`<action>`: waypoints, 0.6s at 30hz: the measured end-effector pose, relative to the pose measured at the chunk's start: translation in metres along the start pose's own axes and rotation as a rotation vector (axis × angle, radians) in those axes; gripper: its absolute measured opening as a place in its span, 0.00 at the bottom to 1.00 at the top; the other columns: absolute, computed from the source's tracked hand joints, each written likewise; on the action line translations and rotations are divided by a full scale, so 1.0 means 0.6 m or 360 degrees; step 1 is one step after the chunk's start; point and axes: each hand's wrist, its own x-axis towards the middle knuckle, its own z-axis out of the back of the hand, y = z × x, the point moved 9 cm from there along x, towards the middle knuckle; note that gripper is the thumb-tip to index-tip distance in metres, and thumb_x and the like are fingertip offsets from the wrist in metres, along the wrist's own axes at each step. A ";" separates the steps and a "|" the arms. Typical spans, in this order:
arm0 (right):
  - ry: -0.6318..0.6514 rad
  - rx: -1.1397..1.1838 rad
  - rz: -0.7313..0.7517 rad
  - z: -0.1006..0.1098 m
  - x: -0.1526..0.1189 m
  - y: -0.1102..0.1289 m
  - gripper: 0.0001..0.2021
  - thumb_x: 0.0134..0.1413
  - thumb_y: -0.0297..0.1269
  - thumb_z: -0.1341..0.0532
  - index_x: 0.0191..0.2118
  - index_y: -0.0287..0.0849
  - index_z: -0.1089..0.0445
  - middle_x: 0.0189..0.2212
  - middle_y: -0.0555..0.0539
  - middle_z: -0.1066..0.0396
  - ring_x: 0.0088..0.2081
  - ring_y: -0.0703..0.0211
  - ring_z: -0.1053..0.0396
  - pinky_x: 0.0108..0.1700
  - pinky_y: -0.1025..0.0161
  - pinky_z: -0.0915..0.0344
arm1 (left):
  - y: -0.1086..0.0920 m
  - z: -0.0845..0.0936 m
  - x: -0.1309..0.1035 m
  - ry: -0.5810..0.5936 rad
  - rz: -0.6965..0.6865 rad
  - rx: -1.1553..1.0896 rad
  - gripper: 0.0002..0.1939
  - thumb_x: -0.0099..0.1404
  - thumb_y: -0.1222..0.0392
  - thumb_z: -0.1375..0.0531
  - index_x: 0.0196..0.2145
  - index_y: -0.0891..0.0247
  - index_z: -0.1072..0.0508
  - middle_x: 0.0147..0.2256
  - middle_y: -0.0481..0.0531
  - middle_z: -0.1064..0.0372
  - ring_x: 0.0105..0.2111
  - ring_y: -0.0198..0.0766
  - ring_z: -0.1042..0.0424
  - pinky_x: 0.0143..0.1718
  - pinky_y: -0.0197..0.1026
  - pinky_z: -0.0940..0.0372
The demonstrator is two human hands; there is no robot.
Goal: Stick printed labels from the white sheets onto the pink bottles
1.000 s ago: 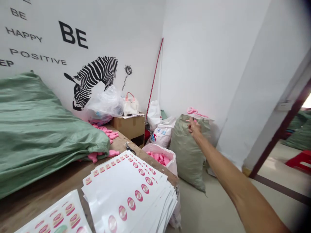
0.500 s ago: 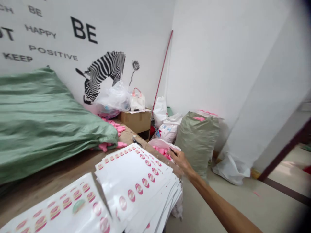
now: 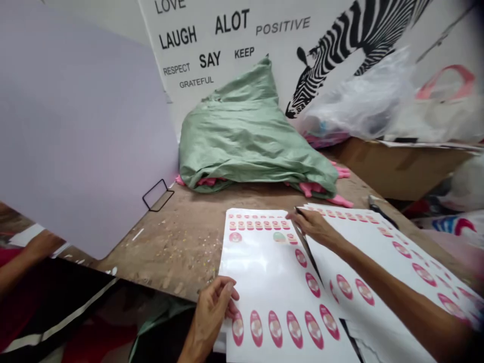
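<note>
A white sheet of stickers [image 3: 260,272] lies on the table in front of me, with rows of small printed labels and pink ovals. At its left edge is my left hand [image 3: 212,312], the fingers curled and the thumb close against them; what they pinch, if anything, is hidden. My right hand [image 3: 319,229] is at the sheet's upper right corner, its fingers closed around a thin dark tool [image 3: 298,208] whose kind I cannot make out. Under my right forearm spreads a pile of similar sticker sheets [image 3: 363,237].
A green cloth sack [image 3: 242,146] lies at the back, pink pieces [image 3: 312,189] poking out beneath. Left stands a pale panel [image 3: 86,126] with a black wire bracket [image 3: 158,195]; beyond it is another person's arm [image 3: 34,257]. A cardboard box [image 3: 408,166] stands right, near a black-handled tool [image 3: 381,212].
The view has swung left. My right hand has come from the bag of pink pieces beside the table to the near sticker sheet. My left hand has come into view.
</note>
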 end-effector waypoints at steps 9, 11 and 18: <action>0.0258 -0.0330 0.0210 -0.177 0.130 0.016 0.13 0.52 0.34 0.49 0.32 0.39 0.27 0.18 0.52 0.36 0.20 0.64 0.41 0.26 0.67 0.47 | 0.042 0.036 0.023 -0.0124 0.0063 -0.0232 0.25 0.56 0.38 0.42 0.33 0.66 0.31 0.25 0.50 0.33 0.18 0.31 0.35 0.17 0.33 0.40; 0.0293 -0.0404 0.0271 -0.200 0.148 0.026 0.13 0.53 0.33 0.49 0.33 0.39 0.28 0.21 0.50 0.33 0.24 0.62 0.37 0.29 0.66 0.45 | 0.035 0.039 0.044 -0.0106 0.0040 -0.0243 0.24 0.56 0.38 0.42 0.33 0.66 0.31 0.25 0.50 0.33 0.17 0.30 0.35 0.17 0.33 0.40; 0.0344 -0.0710 0.0304 -0.269 0.271 0.056 0.12 0.60 0.40 0.45 0.41 0.39 0.30 0.36 0.47 0.29 0.37 0.59 0.31 0.40 0.61 0.35 | -0.068 0.079 0.225 -0.0132 -0.0258 0.0167 0.17 0.61 0.46 0.46 0.28 0.66 0.33 0.24 0.48 0.34 0.17 0.29 0.36 0.18 0.32 0.39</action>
